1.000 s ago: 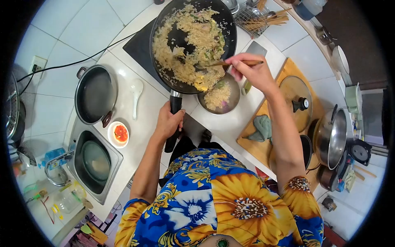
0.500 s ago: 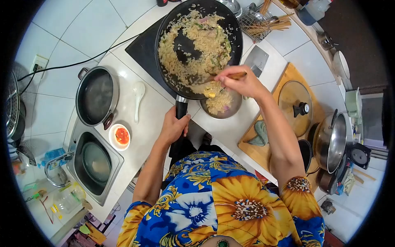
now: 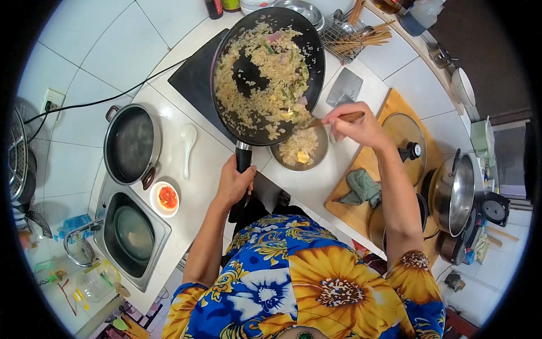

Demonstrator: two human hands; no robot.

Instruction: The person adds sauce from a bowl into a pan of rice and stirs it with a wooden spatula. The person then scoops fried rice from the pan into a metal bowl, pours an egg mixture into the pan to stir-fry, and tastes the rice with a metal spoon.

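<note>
My left hand [image 3: 234, 182] is wrapped around the black handle of a frying pan [image 3: 314, 73]. The pan is tilted, its near right rim over a metal bowl [image 3: 317, 155]. Fried rice [image 3: 282, 90] with egg, green bits and pink pieces covers much of the pan. More rice with egg [image 3: 299, 148] lies in the bowl. Closed around a wooden-handled spatula [image 3: 351, 117], my right hand [image 3: 357, 125] is above the bowl's right side. The spatula's head is at the pan's rim and hard to make out.
Left of the pan are a dark pot [image 3: 131, 144], a white spoon [image 3: 189, 150], a small bowl of red sauce [image 3: 165, 210] and a sink [image 3: 161, 240]. A cleaver [image 3: 344, 86] lies at right, near a wooden board [image 3: 339, 209] bearing a glass lid [image 3: 403, 144] and a cloth [image 3: 361, 186].
My right hand and the spatula have moved right and slightly down, from inside the pan to its rim. More of the bowl shows, and the pan has shifted slightly left.
</note>
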